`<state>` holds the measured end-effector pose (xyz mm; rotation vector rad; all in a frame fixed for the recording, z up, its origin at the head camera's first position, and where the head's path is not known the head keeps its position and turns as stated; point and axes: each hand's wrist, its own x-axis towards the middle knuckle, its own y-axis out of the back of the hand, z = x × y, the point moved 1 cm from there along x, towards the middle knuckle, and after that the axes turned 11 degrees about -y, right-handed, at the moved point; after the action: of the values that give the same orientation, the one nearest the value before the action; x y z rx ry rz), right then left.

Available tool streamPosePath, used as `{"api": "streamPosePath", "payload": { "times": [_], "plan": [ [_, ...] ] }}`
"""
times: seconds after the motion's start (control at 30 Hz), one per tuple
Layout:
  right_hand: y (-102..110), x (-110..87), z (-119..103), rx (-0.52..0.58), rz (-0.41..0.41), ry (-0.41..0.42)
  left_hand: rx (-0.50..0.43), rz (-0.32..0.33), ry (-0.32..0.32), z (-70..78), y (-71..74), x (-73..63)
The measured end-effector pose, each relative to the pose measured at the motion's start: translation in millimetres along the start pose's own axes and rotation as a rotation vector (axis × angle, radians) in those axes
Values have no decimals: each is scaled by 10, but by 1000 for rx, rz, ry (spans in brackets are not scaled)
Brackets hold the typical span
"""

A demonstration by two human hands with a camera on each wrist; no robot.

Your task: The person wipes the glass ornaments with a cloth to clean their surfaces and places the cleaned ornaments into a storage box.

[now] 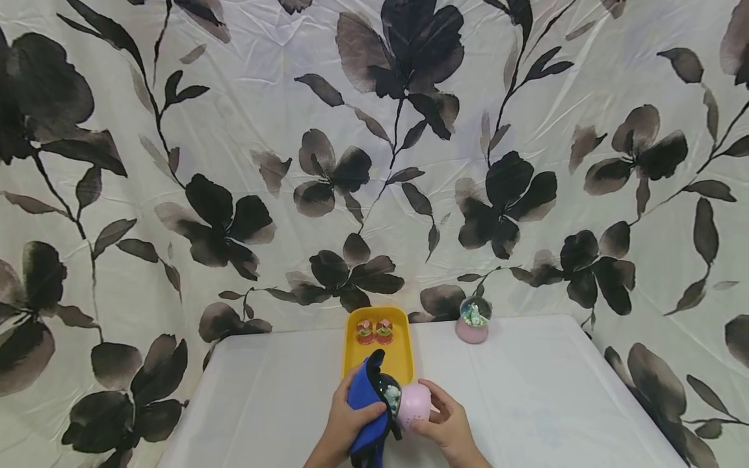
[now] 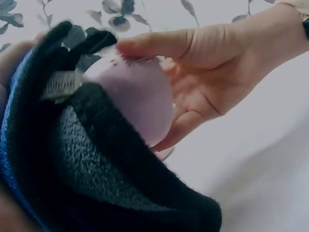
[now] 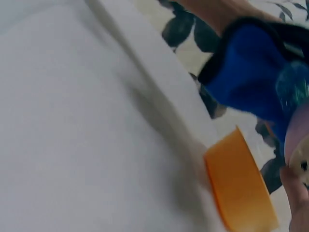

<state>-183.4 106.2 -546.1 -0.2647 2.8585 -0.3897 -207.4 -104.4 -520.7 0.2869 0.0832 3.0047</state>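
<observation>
My left hand grips a blue cloth with a black edge, just in front of the yellow tray. Beside the cloth is a snow globe lying sideways in the air, its clear dome toward the cloth and partly covered by it. My right hand holds the globe by its pink base. In the left wrist view, the cloth's dark fleecy lining and a white label show, and the pink base sits between the right thumb and fingers.
A yellow tray stands on the white table, holding two small red-based globes at its far end. Another pink-based snow globe stands upright at the table's back edge, before a flowered backdrop.
</observation>
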Motion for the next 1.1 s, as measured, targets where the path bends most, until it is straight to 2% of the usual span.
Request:
{"api": "streamPosePath", "payload": {
  "times": [0.13,0.2,0.27,0.4,0.47,0.5,0.57,0.63,0.73,0.8,0.93,1.0,1.1],
  "plan": [
    [-88,-65,20,-111,119,145,46,69,4,-27,-42,17],
    [-98,-81,-21,-226,160,236,78,74,4,-28,-58,24],
    [-89,-96,-96,-394,171,353,118,56,11,-27,-62,22],
    [-36,-104,-360,-796,98,638,192,-29,39,-20,-37,12],
    [2,-87,-518,-932,12,714,186,-101,60,-20,-12,14],
    [23,-67,-588,-970,-43,725,175,-139,72,-19,0,15],
    [69,-6,-703,-953,-165,640,143,-216,85,-14,25,22],
    [128,90,-754,-851,-275,496,106,-272,79,-8,45,38],
    [219,236,-715,-615,-360,252,71,-303,61,-7,69,57],
    [269,304,-615,-465,-396,128,64,-302,77,-11,87,44],
    [341,309,-356,-219,-398,-18,14,-286,109,-33,78,6],
    [355,273,-234,-138,-356,-40,-23,-266,92,-50,56,-8],
    [323,203,-89,-75,-244,-39,-71,-196,48,-75,14,-5]
  ]
}}
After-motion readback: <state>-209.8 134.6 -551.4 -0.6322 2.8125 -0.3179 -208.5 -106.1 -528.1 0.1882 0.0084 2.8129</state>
